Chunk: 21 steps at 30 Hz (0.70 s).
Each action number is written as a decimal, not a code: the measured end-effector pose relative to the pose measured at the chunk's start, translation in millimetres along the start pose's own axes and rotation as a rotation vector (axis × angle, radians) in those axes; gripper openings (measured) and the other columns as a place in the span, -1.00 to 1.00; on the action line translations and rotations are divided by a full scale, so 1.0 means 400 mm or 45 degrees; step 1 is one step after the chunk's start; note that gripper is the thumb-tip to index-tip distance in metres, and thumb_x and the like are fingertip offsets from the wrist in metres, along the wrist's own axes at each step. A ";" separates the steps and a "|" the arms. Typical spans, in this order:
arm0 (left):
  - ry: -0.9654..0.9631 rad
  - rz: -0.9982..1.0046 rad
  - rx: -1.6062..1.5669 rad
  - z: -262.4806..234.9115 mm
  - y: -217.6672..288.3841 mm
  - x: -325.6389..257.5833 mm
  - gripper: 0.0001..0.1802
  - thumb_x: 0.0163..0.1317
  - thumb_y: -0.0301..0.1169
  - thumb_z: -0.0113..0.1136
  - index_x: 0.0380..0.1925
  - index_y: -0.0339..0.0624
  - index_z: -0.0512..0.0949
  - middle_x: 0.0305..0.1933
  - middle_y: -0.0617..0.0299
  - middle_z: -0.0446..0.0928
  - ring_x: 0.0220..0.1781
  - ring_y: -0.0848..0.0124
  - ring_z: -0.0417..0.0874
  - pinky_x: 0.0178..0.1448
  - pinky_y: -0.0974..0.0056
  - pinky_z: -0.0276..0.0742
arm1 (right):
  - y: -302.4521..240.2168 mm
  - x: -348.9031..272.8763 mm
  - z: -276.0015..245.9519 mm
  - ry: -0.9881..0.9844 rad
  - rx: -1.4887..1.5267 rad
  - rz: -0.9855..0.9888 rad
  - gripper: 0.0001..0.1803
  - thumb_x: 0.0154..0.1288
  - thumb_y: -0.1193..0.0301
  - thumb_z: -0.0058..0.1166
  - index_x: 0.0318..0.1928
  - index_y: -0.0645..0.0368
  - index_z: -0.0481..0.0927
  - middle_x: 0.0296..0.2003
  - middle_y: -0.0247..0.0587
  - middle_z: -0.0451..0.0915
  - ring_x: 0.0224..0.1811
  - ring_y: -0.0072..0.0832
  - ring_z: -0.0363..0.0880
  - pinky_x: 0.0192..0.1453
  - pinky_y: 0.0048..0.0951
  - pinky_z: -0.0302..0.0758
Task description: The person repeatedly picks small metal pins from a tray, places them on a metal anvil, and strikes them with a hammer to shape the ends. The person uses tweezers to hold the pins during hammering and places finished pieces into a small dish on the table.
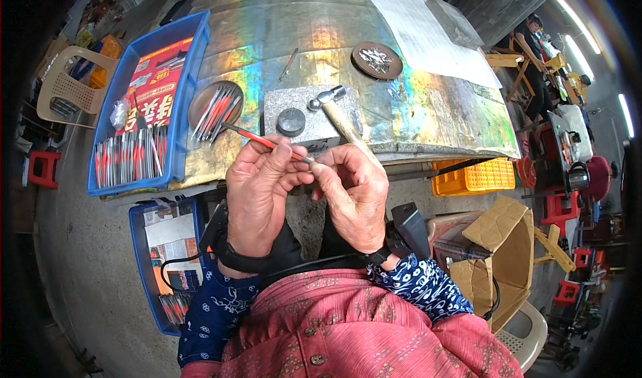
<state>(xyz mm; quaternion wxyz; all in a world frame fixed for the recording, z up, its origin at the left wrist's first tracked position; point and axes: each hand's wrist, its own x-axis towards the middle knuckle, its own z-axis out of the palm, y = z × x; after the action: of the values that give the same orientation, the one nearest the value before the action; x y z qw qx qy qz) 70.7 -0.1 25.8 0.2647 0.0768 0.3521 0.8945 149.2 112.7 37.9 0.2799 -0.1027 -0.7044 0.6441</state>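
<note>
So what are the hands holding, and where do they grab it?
The left hand pinches a thin red-and-silver stick near its metal end. The right hand's fingers meet that tip; any small piece there is hidden.

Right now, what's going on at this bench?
A person sits at a metal-covered table. The left hand holds a thin red-handled tool, and the right hand pinches its metal tip. Ahead lie a grey stone block with a hammer on it, a round dish and a blue tray of similar tools.
</note>
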 end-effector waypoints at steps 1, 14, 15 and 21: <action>0.007 0.007 0.001 0.000 -0.002 0.001 -0.84 0.34 -0.45 0.18 -0.15 -0.29 0.50 -0.24 0.04 0.64 -0.31 0.37 0.70 -0.23 0.32 0.70 | 0.005 0.000 0.003 0.016 -0.027 -0.011 -0.96 0.28 0.63 0.11 -0.31 0.32 0.52 -0.50 -0.30 0.50 -0.57 -0.67 0.46 -0.51 -0.57 0.38; 0.074 0.099 0.200 -0.021 -0.006 0.021 -0.82 0.34 -0.46 0.18 -0.12 -0.31 0.49 -0.27 0.06 0.63 -0.35 0.41 0.68 -0.27 0.38 0.67 | 0.033 0.026 0.004 -0.078 -0.271 -0.070 -0.90 0.19 0.64 0.18 -0.30 0.29 0.53 -0.44 -0.19 0.55 -0.53 -0.49 0.51 -0.43 -0.49 0.44; 0.068 0.085 0.185 -0.024 -0.005 0.026 -0.82 0.35 -0.46 0.18 -0.12 -0.30 0.49 -0.27 0.06 0.63 -0.35 0.41 0.68 -0.27 0.37 0.67 | 0.031 0.033 0.002 -0.099 -0.286 -0.064 -0.89 0.18 0.64 0.19 -0.29 0.28 0.53 -0.43 -0.18 0.55 -0.53 -0.48 0.52 -0.43 -0.48 0.44; 0.056 0.148 0.351 -0.046 0.021 0.081 -0.84 0.38 -0.45 0.13 -0.12 -0.28 0.46 -0.28 0.10 0.61 -0.35 0.43 0.67 -0.30 0.38 0.68 | 0.018 0.070 -0.069 -0.065 -0.909 -0.518 -0.84 0.13 0.60 0.26 -0.26 0.26 0.56 -0.41 -0.11 0.52 -0.48 -0.28 0.53 -0.38 -0.40 0.46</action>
<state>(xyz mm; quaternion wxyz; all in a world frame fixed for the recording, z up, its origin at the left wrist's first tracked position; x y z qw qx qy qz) 33.6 1.1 16.4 0.1918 0.1128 0.4722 0.8529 139.1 151.5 38.8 0.3308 -0.0358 -0.8963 0.2932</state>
